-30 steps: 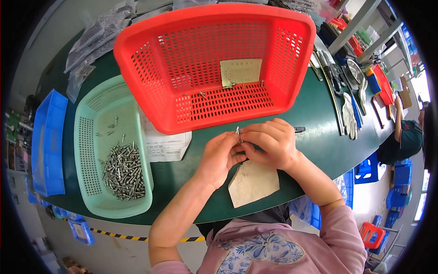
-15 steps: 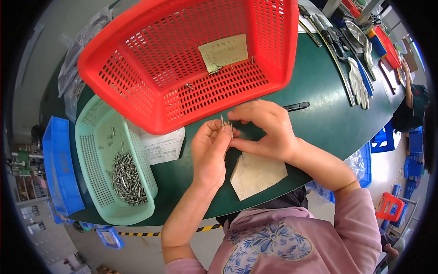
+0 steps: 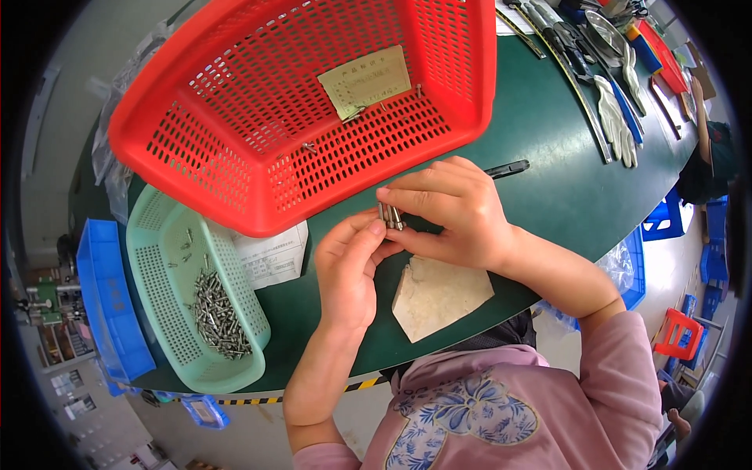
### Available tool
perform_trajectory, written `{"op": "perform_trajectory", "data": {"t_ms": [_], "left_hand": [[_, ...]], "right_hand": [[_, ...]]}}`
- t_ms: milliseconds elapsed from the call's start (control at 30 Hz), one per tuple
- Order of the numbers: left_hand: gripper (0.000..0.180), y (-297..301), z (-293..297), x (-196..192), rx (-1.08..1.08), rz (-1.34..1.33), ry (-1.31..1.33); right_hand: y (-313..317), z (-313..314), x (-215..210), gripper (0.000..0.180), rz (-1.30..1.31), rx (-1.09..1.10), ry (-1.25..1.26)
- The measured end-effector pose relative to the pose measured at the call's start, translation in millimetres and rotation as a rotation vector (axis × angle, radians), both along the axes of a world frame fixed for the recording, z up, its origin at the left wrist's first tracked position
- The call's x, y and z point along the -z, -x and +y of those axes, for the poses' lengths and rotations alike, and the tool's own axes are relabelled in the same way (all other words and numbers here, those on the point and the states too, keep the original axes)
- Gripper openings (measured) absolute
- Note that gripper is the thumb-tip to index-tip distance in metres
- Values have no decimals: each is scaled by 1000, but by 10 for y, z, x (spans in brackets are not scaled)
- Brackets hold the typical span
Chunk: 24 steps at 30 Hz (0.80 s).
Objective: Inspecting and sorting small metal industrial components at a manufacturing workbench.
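In front of the red basket, my two hands meet over the green table. A few small, slim metal pins (image 3: 395,219) stand upright between the fingertips, their thicker ends low. My left hand (image 3: 348,270) is closed, thumb and fingers pinching at the left side of the pins. From the right, my right hand (image 3: 462,205) holds them too, index finger at their top and thumb near the lower ends. Many similar metal pins (image 3: 219,317) lie heaped in the pale green basket (image 3: 258,313) at left. Inside the large red basket (image 3: 258,211) a few loose pins (image 3: 354,114) rest beside a paper card (image 3: 366,82).
A pale, many-sided slab (image 3: 440,299) lies on the green table (image 3: 540,211) near its front edge. Printed paper (image 3: 278,254) sits partly under the baskets. Beyond my right hand is a black tool (image 3: 507,168). Gloves (image 3: 615,121) lie far right; a blue bin (image 3: 115,305) stands far left.
My right hand's fingers have come in over the pins, which now show more fully between both hands. The view has shifted slightly, so the baskets appear a little further left.
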State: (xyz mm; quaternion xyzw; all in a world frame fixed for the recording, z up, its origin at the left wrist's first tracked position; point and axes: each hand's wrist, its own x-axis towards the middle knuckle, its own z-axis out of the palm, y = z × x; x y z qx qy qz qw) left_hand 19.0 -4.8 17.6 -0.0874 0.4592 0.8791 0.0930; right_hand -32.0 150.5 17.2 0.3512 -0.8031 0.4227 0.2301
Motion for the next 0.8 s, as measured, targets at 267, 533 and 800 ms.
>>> {"op": "perform_trajectory", "data": {"t_ms": [267,533,800], "left_hand": [[19,24,-57,-9,90,27,240],[21,63,-136,-33,292,-126,-24],[24,44,-149,12,336,-105,19]], "right_hand": [[23,57,-6,27,43,-39,-73],[20,72,18,35,-25,-154,-49],[13,105,-45,46,-158,-255,-53]]}}
